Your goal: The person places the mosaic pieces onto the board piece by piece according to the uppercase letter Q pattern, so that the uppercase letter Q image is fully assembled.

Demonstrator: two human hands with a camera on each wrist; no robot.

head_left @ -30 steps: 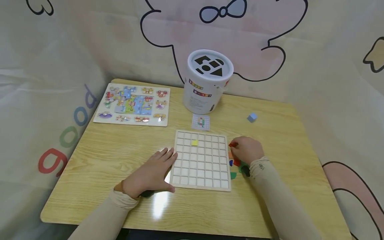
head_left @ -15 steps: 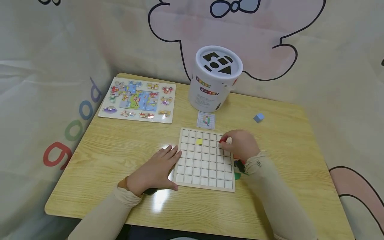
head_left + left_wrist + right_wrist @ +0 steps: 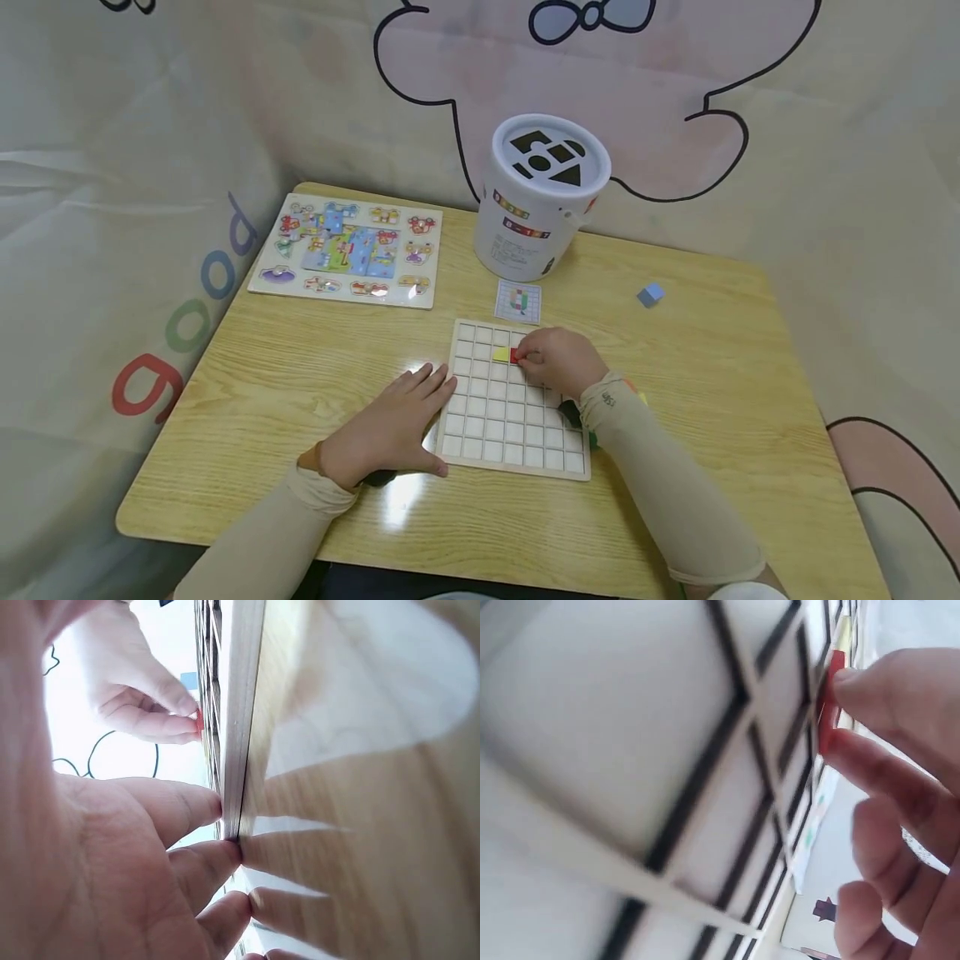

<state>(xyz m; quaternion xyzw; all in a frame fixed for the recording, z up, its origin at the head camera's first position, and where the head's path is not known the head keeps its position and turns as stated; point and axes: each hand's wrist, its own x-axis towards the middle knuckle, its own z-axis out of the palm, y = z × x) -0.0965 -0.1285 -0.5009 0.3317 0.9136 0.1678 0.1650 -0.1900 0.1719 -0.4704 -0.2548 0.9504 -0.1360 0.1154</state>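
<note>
A white grid board [image 3: 495, 408] with a wooden rim lies on the table. One yellow square [image 3: 501, 354] sits in its upper part. My right hand [image 3: 564, 362] pinches a red piece [image 3: 513, 356] against the cell just right of the yellow one; in the right wrist view thumb and forefinger hold the red piece [image 3: 829, 705] at the grid. My left hand [image 3: 390, 429] lies with fingers spread, its fingertips touching the board's left edge, as the left wrist view shows at the wooden rim [image 3: 241, 697]. Colored pieces beside the board are mostly hidden under my right forearm.
Behind the board lies a small pattern card [image 3: 518, 302], with a white bucket [image 3: 536, 200] with a shape-cut lid behind it. A picture puzzle board [image 3: 345, 250] is at the back left, and a blue block [image 3: 650, 294] stands at the right.
My right hand has moved left from the pieces beside the board onto the grid, carrying the red piece to the yellow square. The left hand has stayed at the board's edge.
</note>
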